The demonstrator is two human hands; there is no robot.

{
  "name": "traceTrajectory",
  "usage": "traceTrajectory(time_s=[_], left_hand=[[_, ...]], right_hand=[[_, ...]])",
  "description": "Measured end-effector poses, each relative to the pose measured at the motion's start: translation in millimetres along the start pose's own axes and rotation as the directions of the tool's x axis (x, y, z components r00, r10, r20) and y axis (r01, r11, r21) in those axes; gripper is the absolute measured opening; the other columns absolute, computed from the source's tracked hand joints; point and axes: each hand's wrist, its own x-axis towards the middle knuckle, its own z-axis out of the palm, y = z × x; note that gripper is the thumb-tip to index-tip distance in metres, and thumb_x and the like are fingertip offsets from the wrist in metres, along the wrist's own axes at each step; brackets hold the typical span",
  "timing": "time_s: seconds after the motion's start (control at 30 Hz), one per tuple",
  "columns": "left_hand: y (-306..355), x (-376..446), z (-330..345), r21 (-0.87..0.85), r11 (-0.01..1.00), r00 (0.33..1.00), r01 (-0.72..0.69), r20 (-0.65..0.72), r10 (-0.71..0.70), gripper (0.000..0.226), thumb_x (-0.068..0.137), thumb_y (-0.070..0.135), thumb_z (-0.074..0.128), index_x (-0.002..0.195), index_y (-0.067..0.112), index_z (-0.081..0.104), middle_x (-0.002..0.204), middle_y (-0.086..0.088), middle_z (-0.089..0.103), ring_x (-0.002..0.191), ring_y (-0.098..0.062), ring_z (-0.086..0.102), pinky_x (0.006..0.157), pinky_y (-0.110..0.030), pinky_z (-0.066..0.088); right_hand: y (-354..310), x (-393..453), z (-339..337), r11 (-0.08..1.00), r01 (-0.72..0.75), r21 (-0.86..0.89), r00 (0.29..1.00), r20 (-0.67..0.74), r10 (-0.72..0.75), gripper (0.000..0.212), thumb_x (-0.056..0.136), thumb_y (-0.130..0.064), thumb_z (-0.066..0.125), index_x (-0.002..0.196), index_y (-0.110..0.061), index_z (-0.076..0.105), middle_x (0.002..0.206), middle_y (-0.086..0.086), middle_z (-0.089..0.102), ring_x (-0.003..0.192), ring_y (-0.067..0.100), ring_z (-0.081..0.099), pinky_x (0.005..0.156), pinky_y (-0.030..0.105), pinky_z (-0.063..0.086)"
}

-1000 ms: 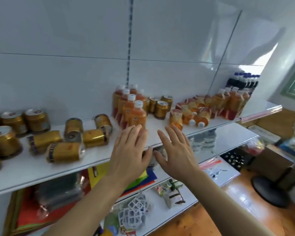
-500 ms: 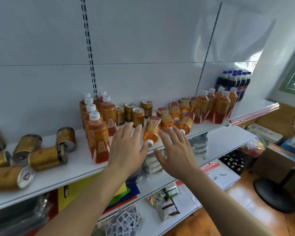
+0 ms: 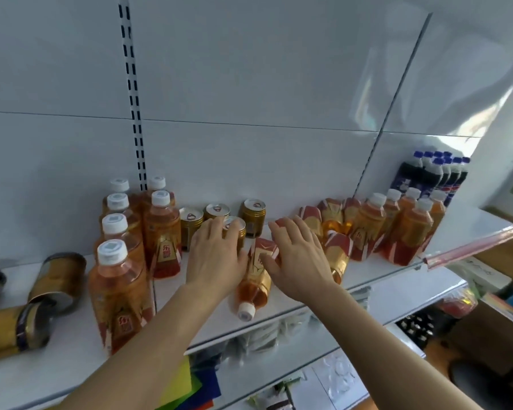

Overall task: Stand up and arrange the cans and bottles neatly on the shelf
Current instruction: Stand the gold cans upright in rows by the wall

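Note:
An orange tea bottle [image 3: 255,279] lies on its side on the white shelf [image 3: 208,318], white cap toward me. My left hand [image 3: 215,255] and my right hand [image 3: 296,258] hover on either side of it with fingers straight, holding nothing. Several more bottles [image 3: 335,250] lie tipped just right of my right hand. Upright orange bottles [image 3: 117,288] stand at the left and another group [image 3: 403,229] at the right. Gold cans [image 3: 251,216] stand at the back behind my hands. Fallen gold cans [image 3: 57,279] lie at the far left.
Dark cola bottles [image 3: 433,176] with blue caps stand at the shelf's far right end. A red-tinted price strip [image 3: 471,250] edges the right shelf section. Lower shelves hold packets and coloured paper. A slotted upright [image 3: 132,93] runs up the white back panel.
The view has turned right and closer to the shelf. Both hands have reached forward over the shelf and now flank the lying bottle instead of hovering in front of the edge.

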Motion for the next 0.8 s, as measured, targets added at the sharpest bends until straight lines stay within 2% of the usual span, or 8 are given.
traceTrajectory(time_s=[0.13, 0.3, 0.4, 0.5, 0.57, 0.67, 0.73, 0.8], left_hand=[[-4.9, 25.5, 20.4, 0.047, 0.997, 0.997, 0.068, 0.019, -0.068, 0.065, 0.102, 0.049, 0.054, 0.159, 0.023, 0.039, 0.162, -0.010, 0.039, 0.149, -0.033, 0.036, 0.121, -0.051, 0.037], [-4.5, 47.6, 42.5, 0.118, 0.983, 0.988, 0.140, 0.053, -0.147, 0.069, 0.103, 0.053, 0.047, 0.163, 0.022, 0.034, 0.165, -0.011, 0.034, 0.149, -0.034, 0.036, 0.121, -0.051, 0.036], [4.6, 57.9, 47.5, 0.181, 0.970, 0.982, 0.164, 0.067, -0.179, 0.065, 0.105, 0.054, 0.045, 0.162, 0.024, 0.034, 0.163, -0.009, 0.032, 0.133, -0.031, 0.051, 0.102, -0.046, 0.048], [9.2, 64.6, 54.3, 0.183, 0.957, 0.971, 0.227, 0.040, -0.238, 0.055, 0.103, 0.051, 0.052, 0.151, 0.024, 0.046, 0.159, -0.011, 0.034, 0.114, -0.030, 0.061, 0.079, -0.038, 0.052], [7.7, 63.9, 61.4, 0.160, 0.957, 0.968, 0.244, 0.024, -0.251, 0.054, 0.101, 0.050, 0.058, 0.147, 0.022, 0.050, 0.159, -0.012, 0.033, 0.110, -0.031, 0.063, 0.077, -0.036, 0.054], [4.5, 64.0, 69.1, 0.162, 0.953, 0.964, 0.257, 0.019, -0.264, 0.059, 0.101, 0.050, 0.059, 0.151, 0.022, 0.047, 0.163, -0.011, 0.029, 0.114, -0.031, 0.062, 0.083, -0.039, 0.058], [2.9, 65.7, 69.3, 0.148, 0.953, 0.963, 0.264, 0.013, -0.269, 0.060, 0.101, 0.051, 0.059, 0.152, 0.024, 0.044, 0.165, -0.007, 0.028, 0.120, -0.030, 0.061, 0.086, -0.040, 0.058], [3.2, 65.2, 64.9, 0.126, 0.955, 0.963, 0.267, 0.000, -0.270, 0.059, 0.100, 0.050, 0.059, 0.152, 0.025, 0.045, 0.166, -0.004, 0.029, 0.123, -0.030, 0.060, 0.087, -0.041, 0.058]], right_hand=[[14.1, 44.2, 17.6, 0.999, 0.035, 0.033, 0.999, 0.040, -0.036, 0.073, 0.107, -0.063, 0.032, 0.169, -0.029, 0.015, 0.179, 0.007, 0.013, 0.166, 0.030, 0.001, 0.133, 0.049, 0.007], [36.2, 98.1, 47.9, 0.993, 0.100, 0.070, 0.992, 0.069, -0.105, 0.075, 0.106, -0.063, 0.036, 0.169, -0.029, 0.014, 0.177, 0.008, 0.017, 0.165, 0.032, 0.004, 0.133, 0.049, 0.010], [46.9, 128.9, 66.5, 0.983, 0.164, 0.084, 0.983, 0.065, -0.170, 0.073, 0.104, -0.061, 0.043, 0.165, -0.029, 0.021, 0.174, 0.011, 0.025, 0.164, 0.034, 0.011, 0.131, 0.049, 0.014], [51.8, 155.1, 84.6, 0.974, 0.195, 0.118, 0.973, 0.099, -0.207, 0.070, 0.101, -0.058, 0.050, 0.160, -0.027, 0.028, 0.166, 0.012, 0.037, 0.158, 0.036, 0.025, 0.129, 0.051, 0.026], [51.1, 165.2, 95.1, 0.969, 0.200, 0.148, 0.968, 0.122, -0.219, 0.064, 0.100, -0.058, 0.053, 0.153, -0.027, 0.036, 0.157, 0.010, 0.045, 0.148, 0.034, 0.039, 0.123, 0.050, 0.037], [47.2, 176.1, 103.8, 0.957, 0.198, 0.212, 0.969, 0.107, -0.225, 0.051, 0.101, -0.051, 0.057, 0.142, -0.023, 0.044, 0.141, 0.010, 0.054, 0.125, 0.031, 0.056, 0.101, 0.042, 0.054], [46.4, 181.2, 106.2, 0.949, 0.207, 0.236, 0.969, 0.087, -0.233, 0.046, 0.103, -0.046, 0.059, 0.139, -0.021, 0.045, 0.135, 0.011, 0.055, 0.115, 0.031, 0.061, 0.086, 0.037, 0.055], [48.1, 184.5, 105.9, 0.936, 0.235, 0.261, 0.963, 0.071, -0.261, 0.044, 0.102, -0.044, 0.061, 0.136, -0.021, 0.047, 0.132, 0.010, 0.054, 0.108, 0.032, 0.064, 0.076, 0.036, 0.054]])
